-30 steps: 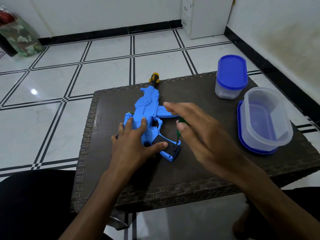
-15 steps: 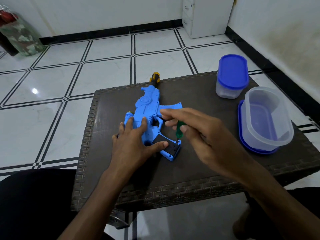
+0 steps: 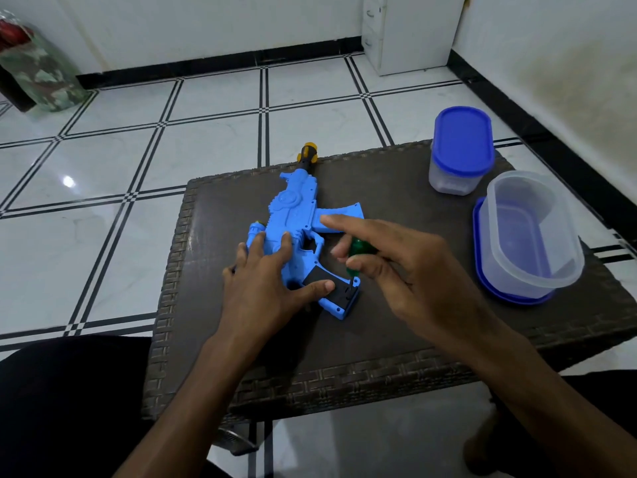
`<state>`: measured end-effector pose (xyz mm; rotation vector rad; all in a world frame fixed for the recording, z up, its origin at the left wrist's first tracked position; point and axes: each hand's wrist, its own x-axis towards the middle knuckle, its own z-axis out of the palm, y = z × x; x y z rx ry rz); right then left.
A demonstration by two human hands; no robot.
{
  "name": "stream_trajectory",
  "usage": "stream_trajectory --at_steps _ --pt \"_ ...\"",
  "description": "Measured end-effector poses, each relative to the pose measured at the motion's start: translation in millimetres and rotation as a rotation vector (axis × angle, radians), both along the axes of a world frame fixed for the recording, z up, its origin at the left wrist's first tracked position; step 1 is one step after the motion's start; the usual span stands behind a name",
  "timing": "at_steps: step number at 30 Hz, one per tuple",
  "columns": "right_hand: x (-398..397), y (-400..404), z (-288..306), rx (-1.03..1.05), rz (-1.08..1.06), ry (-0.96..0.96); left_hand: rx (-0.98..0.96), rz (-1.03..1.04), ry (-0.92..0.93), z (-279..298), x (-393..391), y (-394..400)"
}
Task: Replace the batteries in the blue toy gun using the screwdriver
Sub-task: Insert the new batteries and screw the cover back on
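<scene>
The blue toy gun [image 3: 296, 215] lies flat on the brown woven table [image 3: 396, 339], its yellow and black muzzle pointing away past the far edge. My left hand [image 3: 269, 281] presses flat on the gun's rear, thumb against the black grip panel [image 3: 327, 284]. My right hand [image 3: 396, 270] pinches the green-handled screwdriver [image 3: 358, 251] between thumb and fingers, index finger stretched out. The screwdriver stands nearly upright with its tip on the lower end of the grip.
A lidded clear tub with a blue lid [image 3: 460, 150] stands at the table's far right. Nearer, an upturned clear tub [image 3: 531, 232] rests on its blue lid. White tiled floor surrounds the table; a white cabinet [image 3: 410, 29] stands by the back wall.
My right hand has drawn its fingers in around the screwdriver handle and turned slightly. The left hand and gun have stayed put.
</scene>
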<state>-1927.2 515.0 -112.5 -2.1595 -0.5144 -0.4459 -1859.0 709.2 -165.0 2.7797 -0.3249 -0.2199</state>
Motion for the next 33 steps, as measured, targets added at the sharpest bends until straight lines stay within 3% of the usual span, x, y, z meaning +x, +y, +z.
stream_trajectory --at_steps 4,11,18,23,30,33 --pt "2.3 -0.5 -1.2 -0.12 -0.031 -0.049 0.006 -0.002 -0.014 -1.2 1.2 0.5" --pt "-1.4 -1.1 0.9 0.046 0.063 0.034 -0.003 -0.004 -0.009 -1.1 0.9 0.1" --pt "1.6 1.3 -3.4 -0.191 -0.043 -0.061 0.004 -0.008 -0.018 -3.0 1.7 0.5" --pt "-4.6 3.0 0.8 0.043 0.109 0.093 -0.002 0.0 -0.01 -3.6 1.7 0.5" --pt "2.4 1.6 -2.1 -0.138 -0.037 -0.067 0.007 -0.001 -0.012 -3.4 1.3 0.0" --pt "-1.8 0.8 -1.7 -0.036 0.0 0.014 0.007 -0.002 -0.03 -3.8 1.6 0.4"
